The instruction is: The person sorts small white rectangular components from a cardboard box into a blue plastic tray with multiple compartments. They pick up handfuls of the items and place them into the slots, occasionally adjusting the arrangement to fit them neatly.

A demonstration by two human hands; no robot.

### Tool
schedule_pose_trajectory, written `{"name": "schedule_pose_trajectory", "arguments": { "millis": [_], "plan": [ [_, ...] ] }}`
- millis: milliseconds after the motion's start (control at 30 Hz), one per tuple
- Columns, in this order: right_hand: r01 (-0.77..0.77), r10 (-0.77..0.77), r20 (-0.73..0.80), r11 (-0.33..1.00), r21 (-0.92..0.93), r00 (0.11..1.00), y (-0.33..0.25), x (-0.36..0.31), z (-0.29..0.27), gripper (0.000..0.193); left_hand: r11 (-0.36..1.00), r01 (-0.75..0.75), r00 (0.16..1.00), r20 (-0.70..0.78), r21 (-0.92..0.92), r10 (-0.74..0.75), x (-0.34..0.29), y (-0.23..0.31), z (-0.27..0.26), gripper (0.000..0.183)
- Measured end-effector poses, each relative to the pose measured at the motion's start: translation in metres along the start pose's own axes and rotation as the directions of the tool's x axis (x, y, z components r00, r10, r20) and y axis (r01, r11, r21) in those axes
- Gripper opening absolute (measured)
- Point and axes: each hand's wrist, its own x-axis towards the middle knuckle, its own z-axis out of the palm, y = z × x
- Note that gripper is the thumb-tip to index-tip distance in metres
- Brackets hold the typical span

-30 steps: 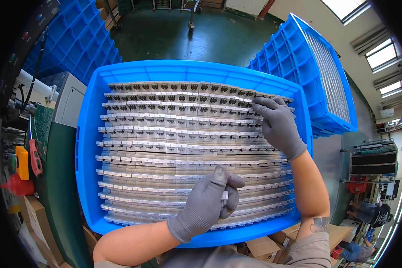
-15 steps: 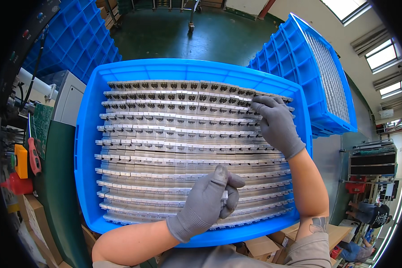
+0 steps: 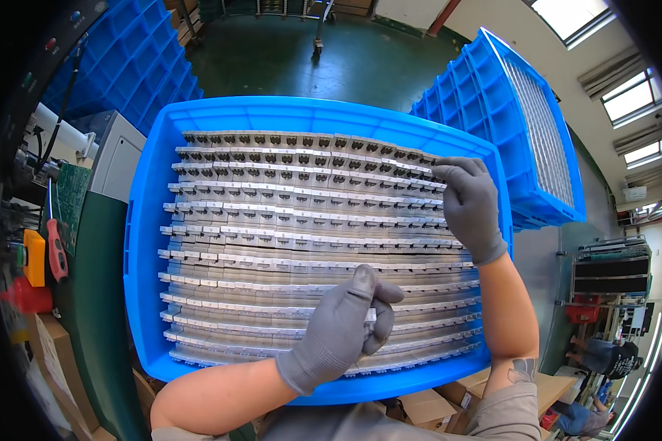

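A large blue plastic crate (image 3: 331, 109) stands in front of me, filled with rows of small light-grey moulded parts (image 3: 272, 220). Dark fittings show along the tops of the far rows. Both hands wear grey gloves. My left hand (image 3: 342, 323) is curled closed above the near rows, and a small light-grey part (image 3: 370, 317) peeks out between its fingers. At the right end of the far rows is my right hand (image 3: 467, 198), its fingers bent and drawn together over the parts. Whatever lies between those fingertips is hidden.
More blue crates stand at the right (image 3: 485, 125) and far left (image 3: 125, 66). On the left, a green bench (image 3: 103, 272) holds a red-handled screwdriver (image 3: 56, 250) and a circuit board (image 3: 72, 198). Cardboard boxes (image 3: 426, 408) sit below the crate. People (image 3: 607, 356) are at far right.
My right hand has shifted a little to the right along the far rows, its fingers drawing closer together. The left hand stays closed in almost the same place.
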Motion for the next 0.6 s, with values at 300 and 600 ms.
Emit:
{"name": "schedule_pose_trajectory", "arguments": {
  "millis": [300, 600],
  "plan": [
    [0.098, -0.073, 0.184, 0.986, -0.131, 0.980, 0.004, -0.002, 0.015, 0.033, 1.000, -0.001, 1.000, -0.010, 0.003, 0.001, 0.000, -0.001, 0.002, 0.062],
    [0.086, -0.066, 0.174, 0.990, -0.111, 0.982, 0.004, -0.003, 0.019, 0.035, 1.000, 0.004, 1.000, -0.005, 0.015, -0.004, 0.000, -0.002, 0.001, 0.062]
  ]
}}
